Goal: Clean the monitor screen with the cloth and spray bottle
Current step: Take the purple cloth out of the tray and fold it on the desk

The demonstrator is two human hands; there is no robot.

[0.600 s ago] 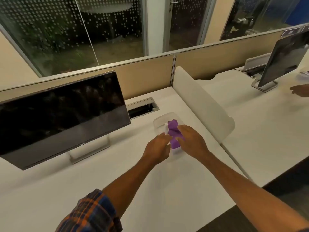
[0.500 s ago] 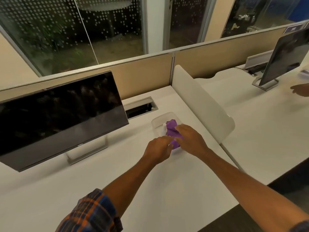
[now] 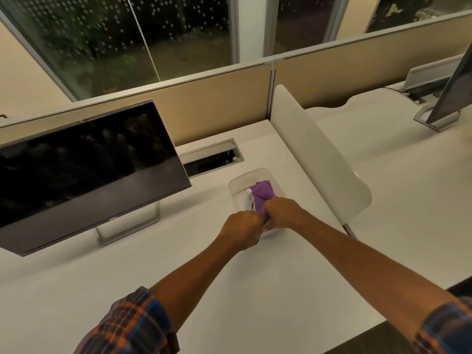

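Observation:
The dark monitor (image 3: 84, 169) stands on its silver stand at the left of the white desk. To its right sits a clear plastic tray (image 3: 236, 183) holding a purple cloth (image 3: 261, 194) and a small white spray bottle (image 3: 248, 200). My right hand (image 3: 282, 210) is closed on the near end of the cloth at the tray's front. My left hand (image 3: 242, 229) is curled right beside it, over the lower part of the spray bottle. The bottle's body is hidden under my fingers.
A cable hatch (image 3: 212, 159) lies open in the desk behind the tray. A white curved divider (image 3: 314, 152) stands just right of the tray. Beyond it, on the neighbouring desk, is another monitor (image 3: 454, 93). A tan partition (image 3: 217, 103) runs along the back.
My right hand's fingers have curled tighter on the cloth and pulled slightly toward me. My left hand has closed up against it. The view has shifted a little.

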